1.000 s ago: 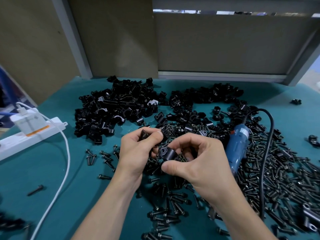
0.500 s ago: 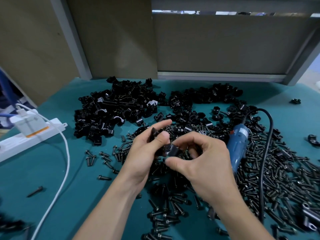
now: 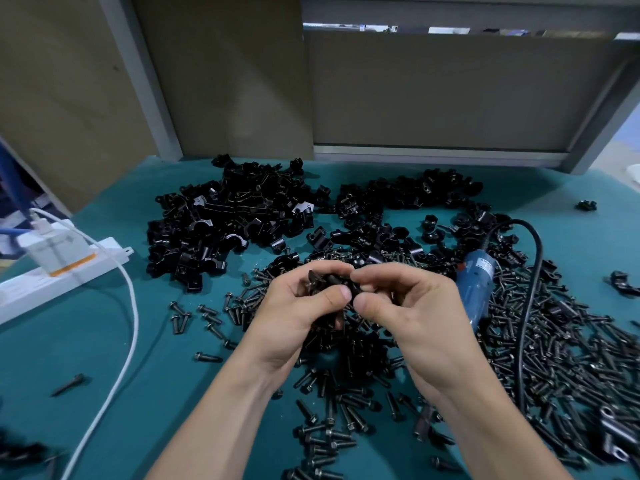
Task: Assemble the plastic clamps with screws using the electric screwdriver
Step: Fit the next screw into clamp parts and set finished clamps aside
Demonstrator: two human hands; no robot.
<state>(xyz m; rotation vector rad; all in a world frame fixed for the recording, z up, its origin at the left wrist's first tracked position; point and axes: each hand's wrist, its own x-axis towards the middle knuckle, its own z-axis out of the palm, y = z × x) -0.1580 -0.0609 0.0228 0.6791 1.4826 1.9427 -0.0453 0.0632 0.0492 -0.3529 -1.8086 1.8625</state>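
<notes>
My left hand (image 3: 298,313) and my right hand (image 3: 412,310) meet at the table's middle, both pinching black plastic clamp pieces (image 3: 332,284) between thumbs and fingertips. The pieces are pressed together and mostly hidden by my fingers. The blue electric screwdriver (image 3: 476,285) lies on the table just right of my right hand, its black cable (image 3: 530,306) curving back and down. A big heap of black clamp parts (image 3: 225,226) sits behind my left hand. Several black screws (image 3: 554,362) cover the cloth to the right and in front.
A white power strip (image 3: 62,271) with a plugged charger and white cable (image 3: 128,327) lies at the left. More clamp parts (image 3: 408,195) spread across the back centre. Grey panels and a metal frame post (image 3: 145,81) stand behind the green table (image 3: 104,393).
My hands have closed in together: the clamp piece held apart in my right hand a second ago now sits against the piece in my left hand.
</notes>
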